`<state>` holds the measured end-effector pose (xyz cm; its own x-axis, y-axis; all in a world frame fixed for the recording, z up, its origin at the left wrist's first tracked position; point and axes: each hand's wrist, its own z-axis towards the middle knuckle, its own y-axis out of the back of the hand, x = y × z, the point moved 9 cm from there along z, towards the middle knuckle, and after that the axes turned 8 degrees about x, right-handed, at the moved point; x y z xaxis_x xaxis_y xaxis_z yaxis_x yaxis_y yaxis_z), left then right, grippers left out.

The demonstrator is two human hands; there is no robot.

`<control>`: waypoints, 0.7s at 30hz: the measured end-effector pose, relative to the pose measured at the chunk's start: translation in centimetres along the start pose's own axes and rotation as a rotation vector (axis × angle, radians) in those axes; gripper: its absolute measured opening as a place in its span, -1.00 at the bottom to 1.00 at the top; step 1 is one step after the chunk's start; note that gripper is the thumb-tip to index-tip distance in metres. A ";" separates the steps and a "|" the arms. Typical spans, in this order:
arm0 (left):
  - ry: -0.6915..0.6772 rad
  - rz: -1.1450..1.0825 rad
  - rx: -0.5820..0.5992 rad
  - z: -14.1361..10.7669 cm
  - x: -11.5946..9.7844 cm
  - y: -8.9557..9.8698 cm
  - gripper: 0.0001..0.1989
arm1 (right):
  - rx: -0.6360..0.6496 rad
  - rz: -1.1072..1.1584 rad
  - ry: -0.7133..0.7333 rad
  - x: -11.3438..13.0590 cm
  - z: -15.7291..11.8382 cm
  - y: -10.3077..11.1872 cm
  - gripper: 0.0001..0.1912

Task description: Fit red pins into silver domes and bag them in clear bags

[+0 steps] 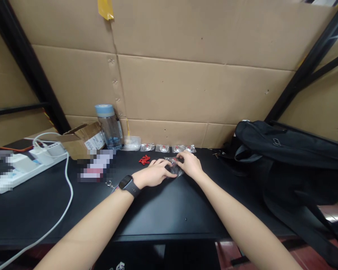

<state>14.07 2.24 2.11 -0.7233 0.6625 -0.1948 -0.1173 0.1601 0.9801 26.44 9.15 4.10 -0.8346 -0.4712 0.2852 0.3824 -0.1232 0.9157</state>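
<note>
A small clear plastic bag (174,170) lies on the black table with something red and shiny inside, partly covered by my fingers. My left hand (154,173), with a dark watch on its wrist, is closed on the bag's left side. From the other side my right hand (192,165) pinches the bag near its upper right edge. Several similar clear bags (162,148) with round silvery and red contents lie in a row behind my hands. To the left of the bag is a small heap of red cord-like pieces (144,160). A metal clasp (109,183) shows beside my left wrist.
At the back left stand a clear plastic box (132,143), a blue-lidded bottle (109,125) and an open cardboard box (84,140). A white power strip (30,167) with a trailing cable (69,195) lies farther left. A black backpack (295,161) fills the right side.
</note>
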 end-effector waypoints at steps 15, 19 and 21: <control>0.123 -0.148 -0.367 0.3 2.7 2.8 -0.80 | 0.244 0.328 0.334 0.3 -0.8 1.4 -0.82; 0.141 -0.193 -0.362 0.1 3.2 3.1 -0.91 | 0.253 0.408 0.325 0.3 -0.6 1.3 -0.90; 0.145 -0.308 -0.364 -0.1 3.9 3.2 -0.89 | 0.245 0.489 0.257 -0.4 -0.3 1.3 -0.85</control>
<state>10.78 5.28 4.48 -0.7020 0.5121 -0.4950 -0.5512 0.0495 0.8329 27.39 8.93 5.09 -0.4508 -0.6223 0.6399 0.5699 0.3511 0.7429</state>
